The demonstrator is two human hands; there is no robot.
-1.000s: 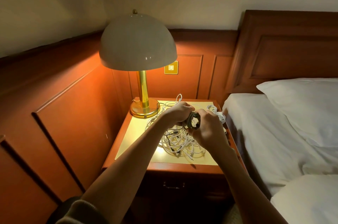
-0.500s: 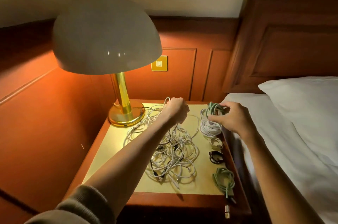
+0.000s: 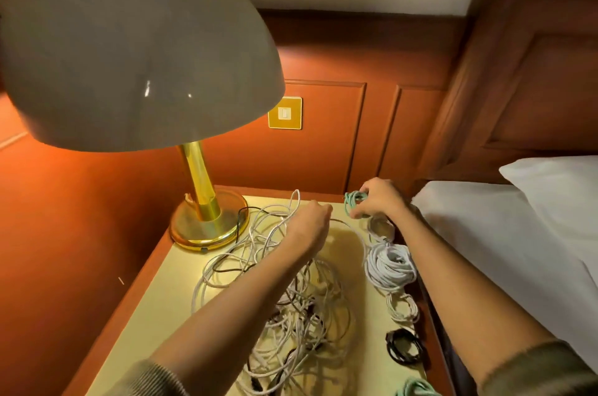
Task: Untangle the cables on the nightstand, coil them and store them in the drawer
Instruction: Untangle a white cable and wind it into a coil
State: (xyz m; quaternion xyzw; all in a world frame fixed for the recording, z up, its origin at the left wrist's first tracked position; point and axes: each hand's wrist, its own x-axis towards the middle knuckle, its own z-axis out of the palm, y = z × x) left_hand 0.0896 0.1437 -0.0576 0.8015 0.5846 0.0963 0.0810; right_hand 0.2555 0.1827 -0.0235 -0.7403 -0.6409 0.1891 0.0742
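Holding green coil (image 3: pixel 354 201) pinched in right hand (image 3: pixel 382 201) fingers far right by finished coils (image 3: pixel 390 266), apart from desk (image 3: pixel 168 292) tangle (image 3: pixel 326 308), while gripping 1 white strand (image 3: pixel 348 227) with left hand (image 3: pixel 310 227) fingers, likely to free it.

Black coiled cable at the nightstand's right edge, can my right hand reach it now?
Probably, nothing covers the black coil beside the forearm; but the right hand grips the green coil and would need freeing first.

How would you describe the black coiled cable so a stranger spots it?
Find the nightstand beside the bed. Coils line its bed-side edge; the black coil lies between a small white coil and a green coil, the only dark one.
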